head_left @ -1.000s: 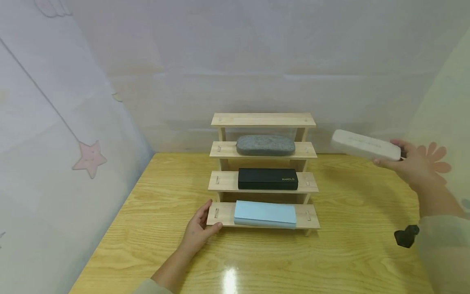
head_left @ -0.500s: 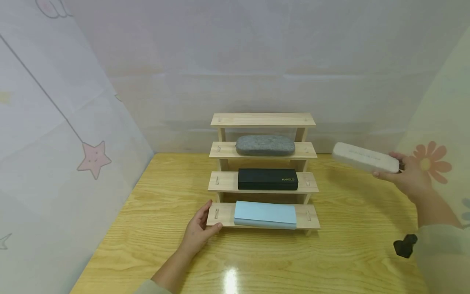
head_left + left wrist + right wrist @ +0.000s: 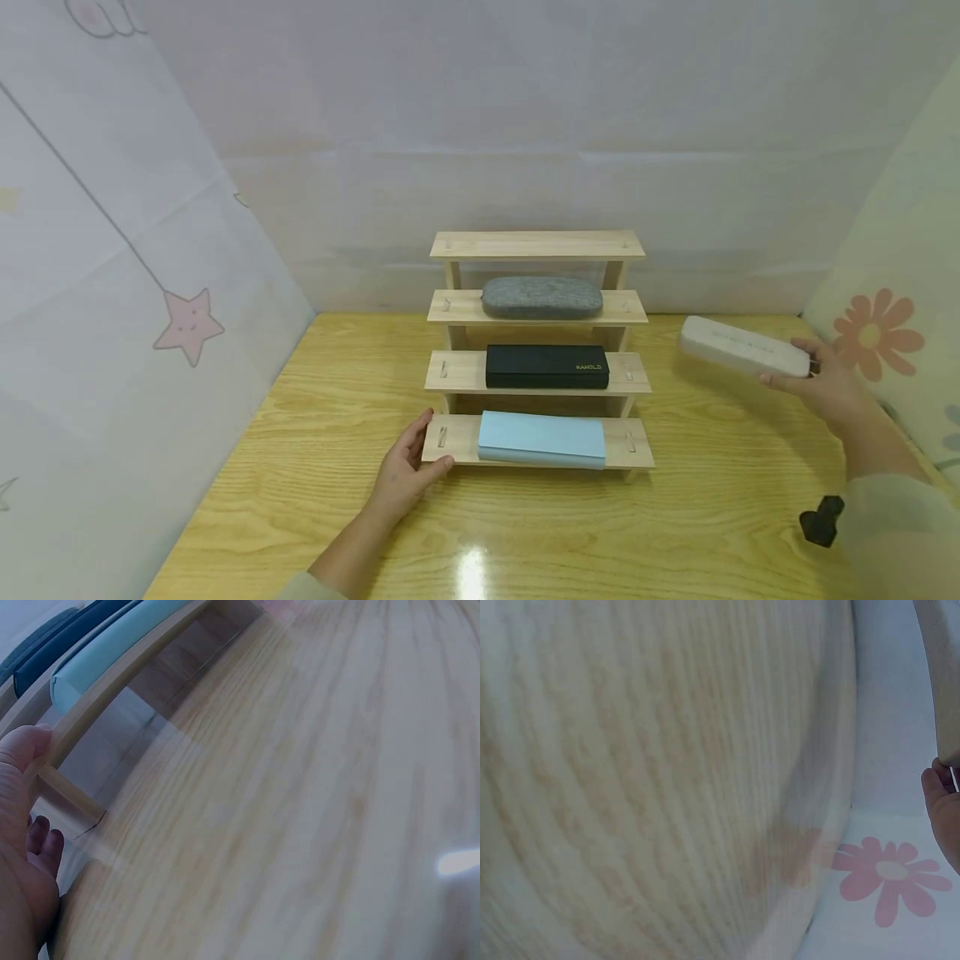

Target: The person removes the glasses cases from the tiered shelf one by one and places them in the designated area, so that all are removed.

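Observation:
A four-tier stepped wooden display rack point(image 3: 457, 379) stands on the table. My left hand point(image 3: 402, 473) grips the left end of its lowest board, thumb at the front edge and fingers at the side. On that board lies a light-blue glasses case point(image 3: 542, 437). A black glasses case point(image 3: 547, 367) with gold lettering sits on the tier above, then a grey fabric glasses case point(image 3: 542, 297). The top board point(image 3: 537, 244) carries nothing. At the right, my right hand point(image 3: 828, 387) holds a white glasses case point(image 3: 742, 346) by its right end, over the table.
The wood-grain table point(image 3: 330, 400) extends around the rack. Pale printed cloth point(image 3: 525, 108) hangs behind and on both sides. A black device point(image 3: 822, 521) shows by the right sleeve point(image 3: 892, 525).
My right hand has lowered the white glasses case towards the table, shifting slightly left. My left hand and the rack have stayed in place.

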Available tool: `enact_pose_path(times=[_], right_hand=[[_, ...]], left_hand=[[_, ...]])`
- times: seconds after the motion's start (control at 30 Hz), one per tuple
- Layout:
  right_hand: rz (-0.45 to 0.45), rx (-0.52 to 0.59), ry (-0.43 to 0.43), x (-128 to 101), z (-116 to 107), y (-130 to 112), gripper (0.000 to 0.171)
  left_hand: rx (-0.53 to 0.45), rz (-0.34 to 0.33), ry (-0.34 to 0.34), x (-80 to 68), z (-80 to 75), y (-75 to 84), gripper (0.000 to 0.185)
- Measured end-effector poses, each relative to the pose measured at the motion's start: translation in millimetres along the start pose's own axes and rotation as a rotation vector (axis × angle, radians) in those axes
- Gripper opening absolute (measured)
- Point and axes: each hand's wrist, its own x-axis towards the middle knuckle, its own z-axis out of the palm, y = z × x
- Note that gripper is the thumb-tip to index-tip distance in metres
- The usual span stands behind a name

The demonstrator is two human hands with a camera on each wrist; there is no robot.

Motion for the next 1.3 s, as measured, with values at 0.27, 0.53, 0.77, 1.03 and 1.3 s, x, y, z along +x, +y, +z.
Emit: enact_pose_path(times=[0.27, 0.53, 0.77, 1.03, 1.3], right_hand=[[0.03, 0.019, -0.048, -3, 10, 8, 0.1], [0.059, 0.036, -0.065, -4, 19, 13, 0.102], [0.088, 0.058, -0.094, -7, 24, 17, 0.103], [0.094, 0.073, -0.108, -5, 30, 30, 0.103], [0.121, 0.069, -0.131, -8, 29, 31, 0.103]], left_hand=[[0.0, -0.002, -0.002, -0.6, 0.3, 2.0, 0.082], [0.013, -0.001, -0.001, -0.7, 0.2, 2.0, 0.082], [0.021, 0.0, 0.002, -1.8, 0.4, 1.9, 0.081], [-0.001, 0.008, -0.005, -1.5, -0.3, 0.1, 0.082], [0.009, 0.0, -0.009, -1.4, -0.3, 0.8, 0.082]])
